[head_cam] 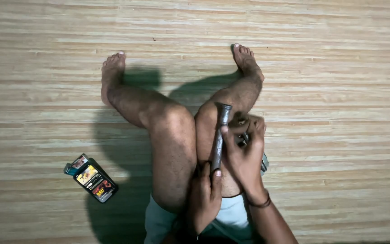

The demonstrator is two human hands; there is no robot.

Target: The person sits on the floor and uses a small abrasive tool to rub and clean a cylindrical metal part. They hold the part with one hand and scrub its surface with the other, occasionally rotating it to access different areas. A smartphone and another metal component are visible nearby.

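Down at six o'clock, the left hand point(205, 196) is curled closed around the lower end of a dark metal rod point(219, 139), thumb lying along the shaft. Just above it, towards five o'clock of centre, the right hand point(245, 151) is closed too, its thumb pressed to the rod's side while the fingers pinch a small dark tool point(244, 138) against it; what that tool is I cannot tell. A dark band point(262, 203) rings the right wrist. The rod stands nearly upright, tilted a little to one o'clock, its flared top at the right knee point(208, 115). The hands are boxed in: pale shorts point(231, 212) beneath them, the left thigh point(172, 149) touching at nine o'clock, the right shin running up to twelve. Open room lies at three o'clock, where the floor is bare. At eight o'clock, well apart from the hands, a lit phone point(95, 181) lies flat with a small box point(75, 164) at its upper corner. Farther out, both bare feet rest on a woven reed mat point(339, 68) of pale horizontal strips, which fills the view to every edge; the body's shadow falls across it around the legs.
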